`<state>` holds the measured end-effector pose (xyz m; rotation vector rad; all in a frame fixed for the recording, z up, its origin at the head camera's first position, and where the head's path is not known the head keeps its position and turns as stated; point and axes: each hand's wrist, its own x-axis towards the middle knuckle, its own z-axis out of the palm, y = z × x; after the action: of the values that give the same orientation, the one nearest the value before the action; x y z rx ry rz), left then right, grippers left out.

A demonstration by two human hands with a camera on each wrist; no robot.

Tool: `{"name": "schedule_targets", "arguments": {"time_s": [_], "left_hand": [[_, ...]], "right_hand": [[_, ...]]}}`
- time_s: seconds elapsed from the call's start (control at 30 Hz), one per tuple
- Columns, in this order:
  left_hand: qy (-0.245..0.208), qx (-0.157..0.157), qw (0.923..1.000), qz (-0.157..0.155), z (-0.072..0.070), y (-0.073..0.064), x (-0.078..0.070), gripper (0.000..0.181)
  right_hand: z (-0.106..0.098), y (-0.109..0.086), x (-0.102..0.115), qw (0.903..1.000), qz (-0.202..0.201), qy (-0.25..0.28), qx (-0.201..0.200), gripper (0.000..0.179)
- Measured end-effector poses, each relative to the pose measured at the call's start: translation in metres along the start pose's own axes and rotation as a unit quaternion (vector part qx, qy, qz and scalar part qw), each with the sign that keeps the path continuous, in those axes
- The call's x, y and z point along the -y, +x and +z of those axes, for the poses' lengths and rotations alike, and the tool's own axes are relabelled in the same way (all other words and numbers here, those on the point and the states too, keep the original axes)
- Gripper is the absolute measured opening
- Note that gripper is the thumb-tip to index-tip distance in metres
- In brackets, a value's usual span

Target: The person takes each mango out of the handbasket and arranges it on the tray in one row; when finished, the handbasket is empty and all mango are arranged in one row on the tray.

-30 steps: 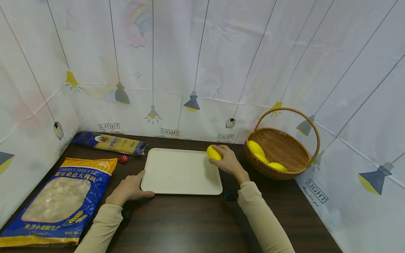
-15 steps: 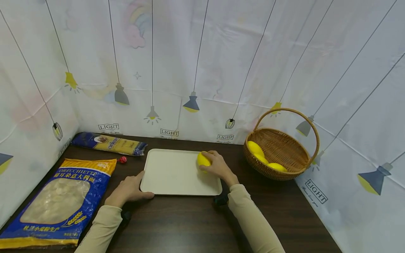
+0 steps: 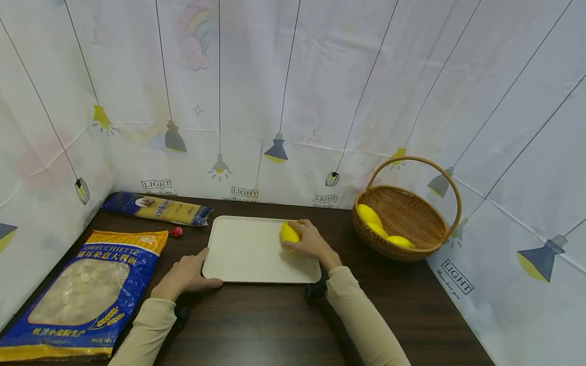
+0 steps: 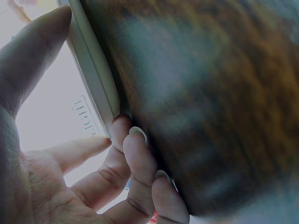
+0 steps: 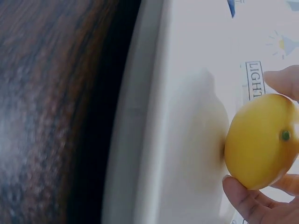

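Lemon carried inward over the tray — right hand farther left, away from the basket.
Right hand curled round the lemon, at or barely above the tray; placing looks nearly made, not released. Left hand spread — thumb and fingertips against the tray corner beside it.

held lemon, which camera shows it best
Right wrist: the lemon is large there, green tip visible. The head view shows it small, partly covered by the right hand; the left wrist view shows no clear sign of it.
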<state>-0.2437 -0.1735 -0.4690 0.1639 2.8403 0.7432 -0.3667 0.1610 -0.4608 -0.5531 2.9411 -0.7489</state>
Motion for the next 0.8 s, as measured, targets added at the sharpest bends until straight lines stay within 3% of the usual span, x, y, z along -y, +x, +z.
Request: {"name": "schedule_targets", "arguments": {"time_s": [0.37,0.8], "left_hand": [[0.003,-0.003,1.0000,0.003,0.000,0.001,0.002,0.109],[0.002,-0.008,1.0000,0.005,0.001,0.001,0.001,0.109]], "right_hand": [[0.002,0.005,0.021,0.9984,-0.035,-0.009,0.042,0.082],[0.020,0.016,0.048,0.9951,-0.073,-0.007,0.067,0.083]]}}
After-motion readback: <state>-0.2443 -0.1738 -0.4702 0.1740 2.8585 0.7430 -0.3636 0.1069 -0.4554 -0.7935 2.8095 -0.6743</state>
